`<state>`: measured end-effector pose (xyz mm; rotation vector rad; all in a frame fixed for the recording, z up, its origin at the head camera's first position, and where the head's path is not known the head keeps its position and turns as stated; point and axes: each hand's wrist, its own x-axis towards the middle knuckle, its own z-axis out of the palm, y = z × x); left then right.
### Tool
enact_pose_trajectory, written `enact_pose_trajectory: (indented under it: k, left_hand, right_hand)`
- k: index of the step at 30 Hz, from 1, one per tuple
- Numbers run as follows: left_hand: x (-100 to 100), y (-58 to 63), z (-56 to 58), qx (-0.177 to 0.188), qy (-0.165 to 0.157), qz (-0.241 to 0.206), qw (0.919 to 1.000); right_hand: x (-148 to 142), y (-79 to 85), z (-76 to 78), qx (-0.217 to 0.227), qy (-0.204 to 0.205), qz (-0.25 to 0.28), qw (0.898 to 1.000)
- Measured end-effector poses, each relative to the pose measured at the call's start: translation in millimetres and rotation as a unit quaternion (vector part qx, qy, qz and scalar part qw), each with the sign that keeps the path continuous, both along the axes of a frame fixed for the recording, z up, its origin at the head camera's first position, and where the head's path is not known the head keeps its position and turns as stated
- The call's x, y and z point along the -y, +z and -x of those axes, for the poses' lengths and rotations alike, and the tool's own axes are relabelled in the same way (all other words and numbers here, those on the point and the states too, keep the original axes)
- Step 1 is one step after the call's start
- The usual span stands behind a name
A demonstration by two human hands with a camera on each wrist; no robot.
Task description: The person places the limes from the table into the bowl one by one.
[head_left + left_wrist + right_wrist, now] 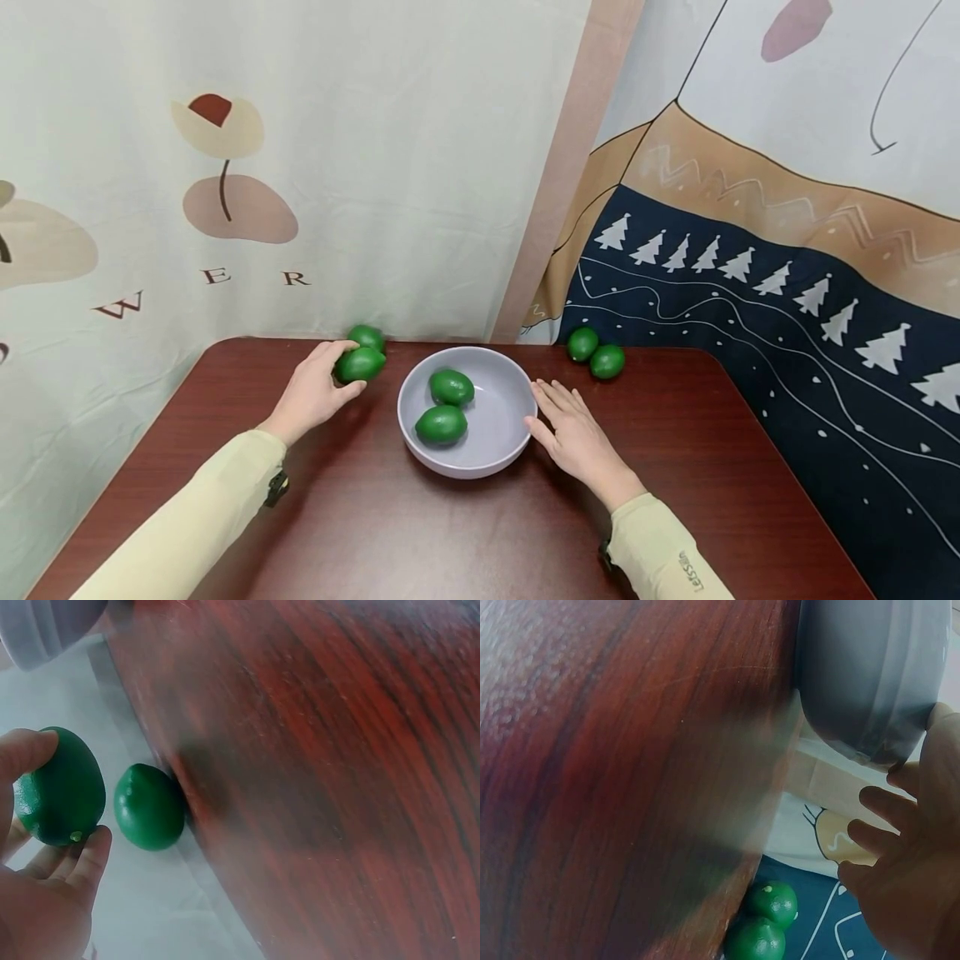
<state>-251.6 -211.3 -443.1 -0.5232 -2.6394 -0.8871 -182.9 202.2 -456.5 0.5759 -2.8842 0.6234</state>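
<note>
My left hand [313, 395] pinches a green lime [363, 365] between thumb and fingers at the back left of the table. Right behind it sits another lime [367, 336], which shows apart from the held one in the left wrist view. A round grey-lilac bowl [498, 425] stands in the middle, with two limes [442, 425] lying in its left half. Against the bowl's right side rests my right hand [576, 440], its fingers extended and the thumb at the rim; the right wrist view shows the fingertips by the bowl's outer wall [862, 682].
Two more limes [607, 362] lie side by side near the back edge, right of the bowl. The dark red wooden table [480, 542] ends at a pale curtain [420, 167] behind and a patterned cloth [750, 333] on the right.
</note>
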Motion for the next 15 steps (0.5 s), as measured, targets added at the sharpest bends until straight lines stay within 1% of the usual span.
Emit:
enact_pose_trajectory:
  k: [4, 10, 15]
  left_hand:
    - [-4, 2.0, -0.8, -0.009, -0.005, -0.002, 0.9999]
    - [-11, 7.2, -4.7, -0.013, -0.015, -0.005, 0.9998]
    - [-17, 9.2, -7.0, -0.032, -0.026, -0.011, 0.9991]
  right_hand:
    - [0, 1.0, -0.3, 0.006, -0.001, 0.000, 1.000]
    - [0, 1.1, -0.2, 0.015, -0.003, -0.001, 1.000]
    - [0, 0.1, 0.4, 0.011, -0.003, 0.001, 1.000]
